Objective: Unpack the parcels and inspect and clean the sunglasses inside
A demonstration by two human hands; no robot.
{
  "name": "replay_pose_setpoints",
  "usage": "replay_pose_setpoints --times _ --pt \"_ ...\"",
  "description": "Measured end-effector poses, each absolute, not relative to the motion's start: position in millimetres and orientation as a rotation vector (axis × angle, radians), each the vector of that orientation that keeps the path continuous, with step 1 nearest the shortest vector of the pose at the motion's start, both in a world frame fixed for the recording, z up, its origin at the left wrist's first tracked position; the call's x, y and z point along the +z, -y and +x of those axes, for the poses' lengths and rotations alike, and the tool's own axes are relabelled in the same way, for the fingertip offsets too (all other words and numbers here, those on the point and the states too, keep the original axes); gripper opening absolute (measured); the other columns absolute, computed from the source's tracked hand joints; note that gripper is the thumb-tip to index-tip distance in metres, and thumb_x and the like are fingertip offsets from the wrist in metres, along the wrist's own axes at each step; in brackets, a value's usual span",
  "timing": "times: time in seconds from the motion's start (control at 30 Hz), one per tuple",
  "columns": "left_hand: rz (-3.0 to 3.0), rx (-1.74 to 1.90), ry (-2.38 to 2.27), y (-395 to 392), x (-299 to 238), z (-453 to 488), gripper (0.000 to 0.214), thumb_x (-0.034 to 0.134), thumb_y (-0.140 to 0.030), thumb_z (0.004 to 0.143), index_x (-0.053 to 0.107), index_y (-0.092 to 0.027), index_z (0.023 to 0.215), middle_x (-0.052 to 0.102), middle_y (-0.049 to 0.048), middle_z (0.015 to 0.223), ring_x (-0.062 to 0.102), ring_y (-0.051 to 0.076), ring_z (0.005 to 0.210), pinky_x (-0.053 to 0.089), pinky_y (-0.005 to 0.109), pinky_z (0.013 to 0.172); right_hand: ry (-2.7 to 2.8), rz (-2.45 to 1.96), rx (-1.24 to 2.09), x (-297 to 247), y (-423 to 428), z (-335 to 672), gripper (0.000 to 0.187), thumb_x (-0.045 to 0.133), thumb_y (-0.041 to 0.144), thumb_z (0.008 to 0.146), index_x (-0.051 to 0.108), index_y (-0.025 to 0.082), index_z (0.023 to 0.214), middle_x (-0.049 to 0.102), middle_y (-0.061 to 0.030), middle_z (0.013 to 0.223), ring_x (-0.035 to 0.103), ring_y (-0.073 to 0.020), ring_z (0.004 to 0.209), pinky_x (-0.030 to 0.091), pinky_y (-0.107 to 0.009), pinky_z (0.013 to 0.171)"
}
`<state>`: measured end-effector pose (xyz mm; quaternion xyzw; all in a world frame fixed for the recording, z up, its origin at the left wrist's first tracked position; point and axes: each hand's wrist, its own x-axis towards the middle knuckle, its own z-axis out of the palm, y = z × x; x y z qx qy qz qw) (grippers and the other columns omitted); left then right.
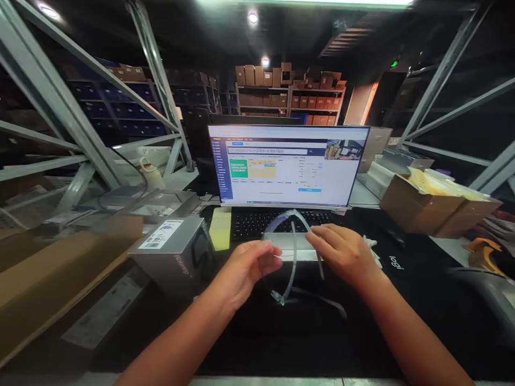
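In the head view, a clear, colourless plastic eyewear piece [293,257] is held upright above the black desk mat, with a curved band at the top and thin strips hanging down. A faint bluish tint shows at its upper left. My right hand [341,249] pinches the band's right side between thumb and fingers. On the other side, my left hand [255,262] has bent fingers and thumb at the see-through edge, which is hard to make out. One slim clear arm [322,301] reaches down to the right, close over the mat.
Behind the hands are a black keyboard [253,224] and a lit monitor [281,182]. A grey box [173,252] with a label stands left, beside a yellow pad [221,229]. Open cartons [426,209] sit right, near an orange-black tape dispenser [485,254]. Metal shelf posts flank the desk.
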<state>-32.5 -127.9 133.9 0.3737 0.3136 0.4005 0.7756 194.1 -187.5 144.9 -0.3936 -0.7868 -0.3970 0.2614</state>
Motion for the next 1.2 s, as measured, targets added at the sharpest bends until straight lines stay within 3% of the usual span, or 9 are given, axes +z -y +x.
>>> replay_pose_setpoints --times 0.23,0.33,0.43,0.57,0.7,0.9,1.03,1.1,1.2 --pt "0.797 0.932 -0.811 113 138 -42 0.017 0.079 -0.024 0.068 0.067 -0.013 0.070 0.074 0.0057 0.072 0.072 0.018 0.064 0.063 0.028 0.069 2.161 -1.319 -1.112 150 188 217 0.036 0.052 -0.001 0.094 0.068 0.014 0.123 0.071 -0.0147 0.120 0.065 -0.0271 0.111 0.057 -0.038 0.086" --pt "0.762 0.966 -0.822 109 141 -42 0.010 0.074 -0.021 0.073 0.067 -0.013 0.073 0.074 0.0055 0.074 0.072 0.018 0.065 0.063 0.028 0.067 2.145 -1.452 -1.002 156 197 217 0.043 0.053 -0.001 0.094 0.063 0.018 0.131 0.057 -0.0174 0.143 0.053 -0.0300 0.131 0.050 -0.048 0.104" --pt "0.714 1.006 -0.837 110 142 -39 0.010 0.069 -0.021 0.079 0.067 -0.014 0.071 0.073 0.0051 0.074 0.072 0.017 0.065 0.063 0.026 0.065 2.069 -1.429 -0.981 159 212 202 0.040 0.055 0.005 0.097 0.060 0.020 0.134 0.055 -0.0147 0.146 0.046 -0.0284 0.137 0.041 -0.052 0.112" --pt "0.659 0.949 -0.806 121 136 -34 0.010 0.070 -0.020 0.080 0.069 -0.015 0.072 0.074 0.0045 0.075 0.073 0.017 0.067 0.063 0.024 0.063 2.225 -1.178 -1.009 147 217 165 0.038 0.049 0.018 0.103 0.055 0.024 0.140 0.057 -0.0031 0.146 0.057 -0.0204 0.117 0.050 -0.038 0.092" --pt "0.686 0.940 -0.785 130 129 -33 0.007 0.076 -0.019 0.076 0.071 -0.015 0.073 0.077 0.0057 0.082 0.075 0.020 0.078 0.064 0.027 0.071 2.340 -0.960 -1.023 135 206 151 0.019 0.052 0.019 0.100 0.070 0.014 0.105 0.071 -0.0080 0.120 0.056 -0.0153 0.073 0.040 -0.031 0.055" --pt "0.777 1.034 -0.778 121 128 -37 0.024 0.083 -0.037 0.075 0.074 -0.017 0.086 0.077 0.0069 0.099 0.074 0.021 0.093 0.062 0.028 0.083 2.189 -1.162 -1.089 144 209 168 0.018 0.050 0.009 0.096 0.064 0.014 0.085 0.060 -0.0019 0.068 0.048 -0.0153 0.055 0.030 -0.032 0.048" --pt "0.989 0.927 -0.624 128 136 -42 0.065 0.080 -0.068 0.065 0.075 -0.016 0.105 0.073 0.0144 0.119 0.068 0.029 0.112 0.060 0.034 0.091 2.004 -1.260 -0.921 150 209 188 0.024 0.044 0.009 0.099 0.063 0.016 0.088 0.065 -0.0028 0.070 0.060 -0.0160 0.063 0.042 -0.028 0.055" --pt "1.211 0.857 -0.610 137 143 -47 0.066 0.084 -0.066 0.062 0.077 -0.017 0.106 0.075 0.0160 0.111 0.072 0.032 0.102 0.060 0.038 0.088 1.880 -1.245 -0.777 151 207 202 0.023 0.043 0.013 0.101 0.065 0.017 0.097 0.073 -0.0060 0.083 0.069 -0.0176 0.075 0.052 -0.027 0.066" --pt "1.637 1.029 -0.805 150 152 -58 0.039 0.091 -0.041 0.063 0.081 -0.022 0.096 0.077 0.0107 0.086 0.073 0.027 0.078 0.059 0.039 0.084 1.785 -1.256 -0.522 151 202 220 0.024 0.043 0.017 0.100 0.068 0.020 0.101 0.076 -0.0057 0.088 0.073 -0.0184 0.075 0.057 -0.028 0.069"
